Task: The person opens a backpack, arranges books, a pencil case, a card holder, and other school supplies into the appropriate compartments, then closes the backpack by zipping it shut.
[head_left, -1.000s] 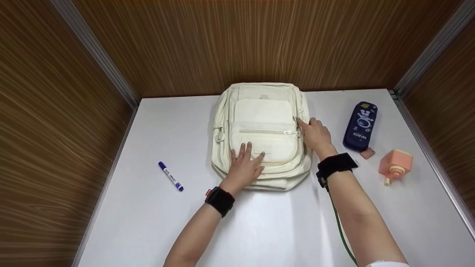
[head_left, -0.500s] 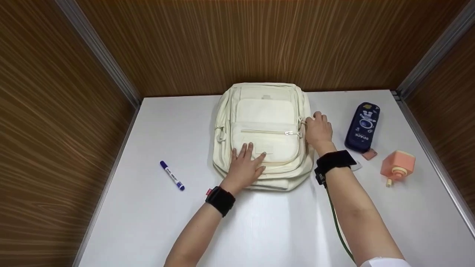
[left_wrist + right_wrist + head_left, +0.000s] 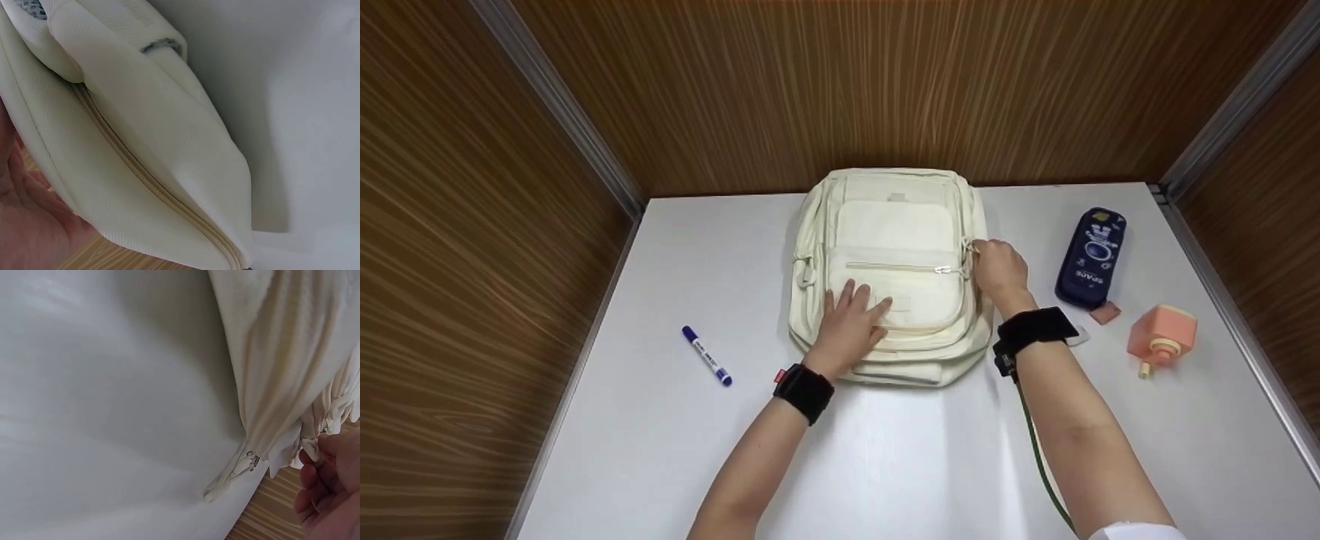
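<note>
A cream backpack [image 3: 896, 225] lies on its back on the white table, its front pockets facing up. My left hand [image 3: 846, 328] rests on the lower front pocket with its fingers spread. In the left wrist view, the palm shows beside a curved beige zipper [image 3: 149, 183] along the bag's lower side. At the bag's right edge, my right hand [image 3: 1003, 271] has its fingers curled. The right wrist view shows its thumb and forefinger pinching a cream zipper pull [image 3: 310, 449]. A second strap or pull loop [image 3: 222, 478] hangs below the bag's side there.
A blue marker [image 3: 706, 356] lies left of the bag. To the right are a dark blue pencil case [image 3: 1091, 259], a small pinkish block [image 3: 1105, 313] and a pink pencil sharpener-like box [image 3: 1162, 335]. Wooden panels [image 3: 885, 90] enclose the table. A green cable [image 3: 1039, 450] trails along the right forearm.
My right hand has gone from an extended forefinger at the bag's right edge to pinching a zipper pull, its fingers now curled. My left hand has slid slightly toward me and left.
</note>
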The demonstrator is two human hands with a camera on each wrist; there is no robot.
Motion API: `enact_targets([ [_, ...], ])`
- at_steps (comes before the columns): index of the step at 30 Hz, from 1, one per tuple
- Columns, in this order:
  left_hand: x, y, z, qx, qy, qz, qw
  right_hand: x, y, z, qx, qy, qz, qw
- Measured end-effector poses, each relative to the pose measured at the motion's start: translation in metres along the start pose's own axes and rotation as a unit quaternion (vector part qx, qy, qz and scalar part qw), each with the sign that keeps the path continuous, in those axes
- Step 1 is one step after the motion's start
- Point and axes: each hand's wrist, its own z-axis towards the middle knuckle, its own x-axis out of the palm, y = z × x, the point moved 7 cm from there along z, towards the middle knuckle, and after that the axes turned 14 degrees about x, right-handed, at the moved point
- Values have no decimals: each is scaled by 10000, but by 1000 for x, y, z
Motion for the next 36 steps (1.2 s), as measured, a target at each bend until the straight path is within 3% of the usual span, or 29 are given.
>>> enact_targets([
  [8, 1, 3, 3, 54, 86, 156, 9998, 3, -5, -5, 17, 631, 311, 9975],
  [14, 0, 2, 5, 60, 43, 288, 9996, 2, -7, -13, -39, 810, 202, 9965],
  [25, 1, 6, 2, -193, 25, -228, 9996, -5, -3, -41, -410, 776, 82, 9961],
  [36, 1, 4, 1, -161, -156, -365, 9991, -13, -5, -74, -153, 1506, -76, 9884],
])
